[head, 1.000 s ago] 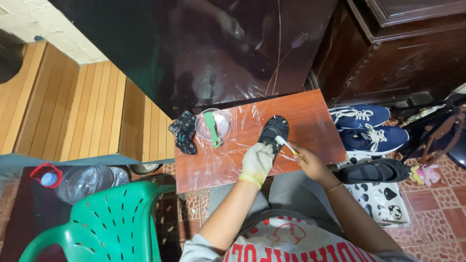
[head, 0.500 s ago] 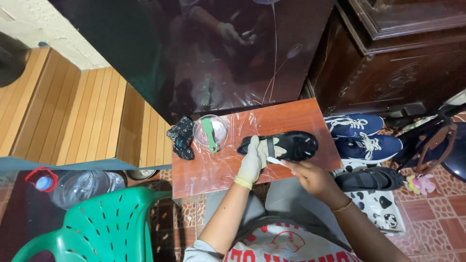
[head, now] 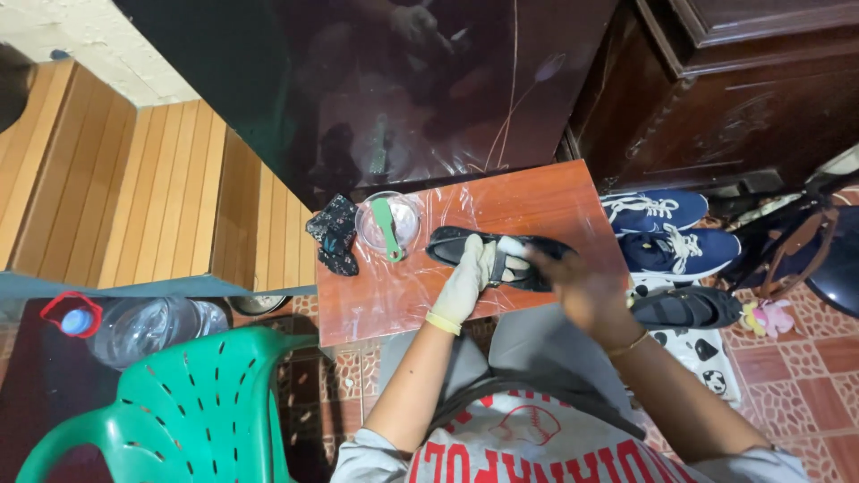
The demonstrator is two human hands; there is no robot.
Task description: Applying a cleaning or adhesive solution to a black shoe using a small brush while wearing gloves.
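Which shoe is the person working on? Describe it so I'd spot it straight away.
Start at the small reddish table under clear plastic, right in front of the person. The black shoe lies flat on it, beside a clear bowl with a green tool, held by the gloved left hand and bare right hand. The other shoes sit on the floor; this alone is on the table.

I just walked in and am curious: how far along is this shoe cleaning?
Done: nothing can be told as finished. In hand: a black shoe lies on its side on the small red table; the gloved left hand steadies it and the bare right hand works at it. A bowl with a green brush and a dark cloth sit nearby. Possibly left: another black shoe and blue sneakers wait on the floor.
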